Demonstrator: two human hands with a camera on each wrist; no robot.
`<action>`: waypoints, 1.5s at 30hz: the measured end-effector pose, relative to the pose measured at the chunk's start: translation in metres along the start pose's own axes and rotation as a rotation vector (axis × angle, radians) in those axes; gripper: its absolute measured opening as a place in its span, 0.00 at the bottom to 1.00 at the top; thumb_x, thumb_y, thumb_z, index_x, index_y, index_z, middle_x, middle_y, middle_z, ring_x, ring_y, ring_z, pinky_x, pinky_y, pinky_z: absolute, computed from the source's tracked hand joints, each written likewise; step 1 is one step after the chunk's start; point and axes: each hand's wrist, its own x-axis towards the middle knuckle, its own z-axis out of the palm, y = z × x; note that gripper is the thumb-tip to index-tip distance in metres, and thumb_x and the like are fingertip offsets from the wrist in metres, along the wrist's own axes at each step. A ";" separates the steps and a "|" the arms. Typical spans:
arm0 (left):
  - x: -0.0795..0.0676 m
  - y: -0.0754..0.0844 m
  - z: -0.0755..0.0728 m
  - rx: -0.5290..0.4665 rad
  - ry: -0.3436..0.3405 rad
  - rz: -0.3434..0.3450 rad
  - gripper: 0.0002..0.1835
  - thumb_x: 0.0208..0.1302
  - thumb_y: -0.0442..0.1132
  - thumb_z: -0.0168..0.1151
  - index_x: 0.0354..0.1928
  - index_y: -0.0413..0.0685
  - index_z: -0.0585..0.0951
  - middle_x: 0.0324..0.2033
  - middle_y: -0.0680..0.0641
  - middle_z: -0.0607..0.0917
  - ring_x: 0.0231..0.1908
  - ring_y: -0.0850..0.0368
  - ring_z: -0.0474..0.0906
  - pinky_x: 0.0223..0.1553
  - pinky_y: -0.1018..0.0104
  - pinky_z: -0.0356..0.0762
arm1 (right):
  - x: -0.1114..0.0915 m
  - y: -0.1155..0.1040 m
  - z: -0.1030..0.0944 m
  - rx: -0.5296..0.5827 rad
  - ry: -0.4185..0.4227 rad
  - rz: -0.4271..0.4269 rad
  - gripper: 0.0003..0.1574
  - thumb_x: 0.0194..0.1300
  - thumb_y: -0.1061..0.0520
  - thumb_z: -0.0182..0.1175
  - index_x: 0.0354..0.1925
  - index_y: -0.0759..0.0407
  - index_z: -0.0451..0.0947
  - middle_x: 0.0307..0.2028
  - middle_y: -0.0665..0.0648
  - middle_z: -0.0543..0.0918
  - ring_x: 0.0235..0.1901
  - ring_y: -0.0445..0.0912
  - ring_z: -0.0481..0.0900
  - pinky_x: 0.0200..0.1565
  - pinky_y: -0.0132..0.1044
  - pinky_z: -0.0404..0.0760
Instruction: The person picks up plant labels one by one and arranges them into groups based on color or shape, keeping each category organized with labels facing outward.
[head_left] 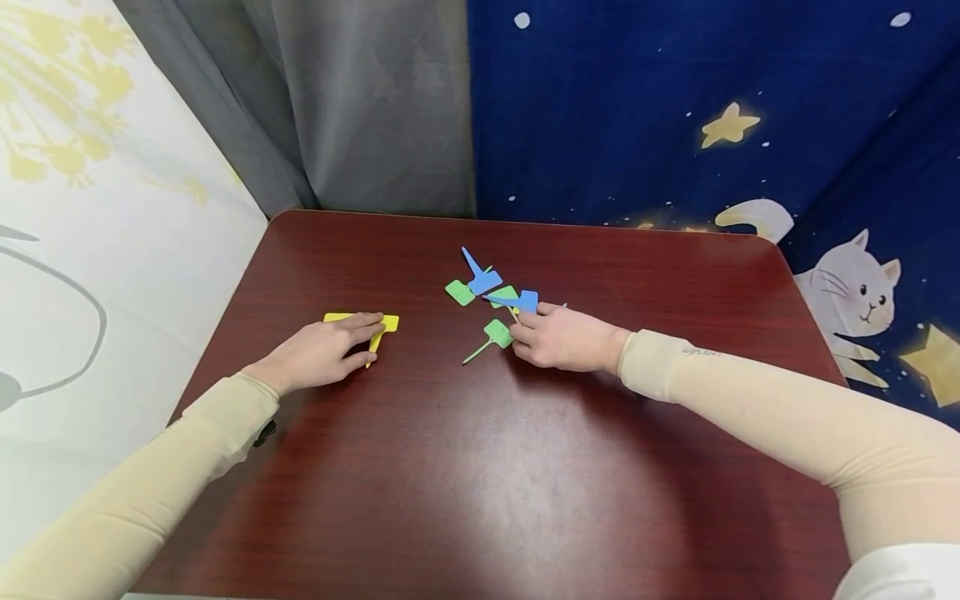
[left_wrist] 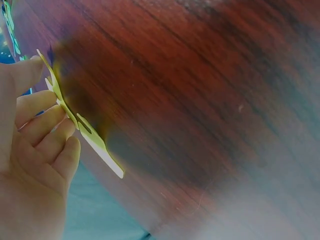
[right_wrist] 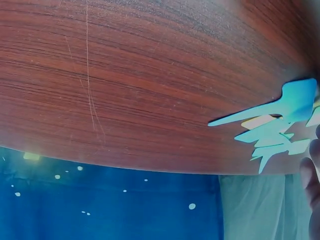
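Observation:
Yellow T-shaped plant labels (head_left: 391, 322) lie at the left of the table under my left hand (head_left: 321, 352). Its fingers rest across their heads, and the thumb touches near a pointed stem. In the left wrist view the loosely bent fingers meet the yellow labels (left_wrist: 100, 145). My right hand (head_left: 562, 339) reaches into a loose group of labels at mid-table, fingertips beside a green label (head_left: 498, 332) and a blue label (head_left: 528, 300). What the right fingertips hold cannot be told. The right wrist view shows a blue label (right_wrist: 298, 100) near the fingers.
Another blue label (head_left: 485, 282) and a green label (head_left: 460, 292) overlap farther back in the group. The dark red wooden table (head_left: 450, 483) ends at a grey curtain (head_left: 390, 108) and a blue star-patterned curtain (head_left: 600, 108). A white patterned wall covering (head_left: 112, 242) borders the left.

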 end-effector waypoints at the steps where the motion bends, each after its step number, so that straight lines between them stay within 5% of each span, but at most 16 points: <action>1: 0.000 0.000 0.000 0.004 0.000 0.004 0.33 0.69 0.50 0.65 0.71 0.43 0.72 0.72 0.43 0.69 0.70 0.47 0.65 0.63 0.47 0.72 | 0.000 -0.001 0.000 -0.008 -0.003 -0.006 0.08 0.66 0.68 0.58 0.37 0.56 0.80 0.37 0.56 0.76 0.40 0.51 0.75 0.35 0.42 0.72; 13: 0.001 0.000 -0.002 0.026 -0.027 0.019 0.34 0.69 0.50 0.66 0.71 0.41 0.72 0.72 0.41 0.68 0.70 0.45 0.66 0.62 0.44 0.72 | 0.002 -0.006 0.004 -0.031 -0.009 -0.026 0.13 0.67 0.70 0.54 0.32 0.56 0.80 0.32 0.56 0.75 0.38 0.50 0.75 0.36 0.43 0.72; 22: 0.002 -0.001 -0.002 0.033 -0.022 0.035 0.32 0.68 0.49 0.67 0.70 0.42 0.74 0.71 0.41 0.70 0.68 0.46 0.68 0.60 0.44 0.73 | 0.001 -0.003 0.001 0.074 0.067 0.029 0.07 0.67 0.66 0.56 0.34 0.57 0.78 0.34 0.55 0.78 0.37 0.49 0.75 0.35 0.40 0.73; 38: 0.005 -0.003 -0.010 0.038 -0.095 0.048 0.32 0.69 0.50 0.66 0.70 0.42 0.74 0.72 0.43 0.69 0.70 0.47 0.66 0.64 0.45 0.70 | 0.003 0.017 -0.015 0.563 0.249 0.494 0.04 0.64 0.61 0.62 0.33 0.52 0.81 0.27 0.46 0.76 0.27 0.39 0.70 0.26 0.33 0.73; 45: 0.006 -0.003 -0.012 0.027 -0.125 0.033 0.34 0.67 0.51 0.68 0.71 0.44 0.73 0.73 0.44 0.67 0.71 0.47 0.65 0.65 0.43 0.67 | 0.002 0.028 -0.021 0.680 0.269 0.702 0.06 0.63 0.60 0.62 0.36 0.52 0.84 0.30 0.44 0.83 0.25 0.36 0.75 0.30 0.34 0.76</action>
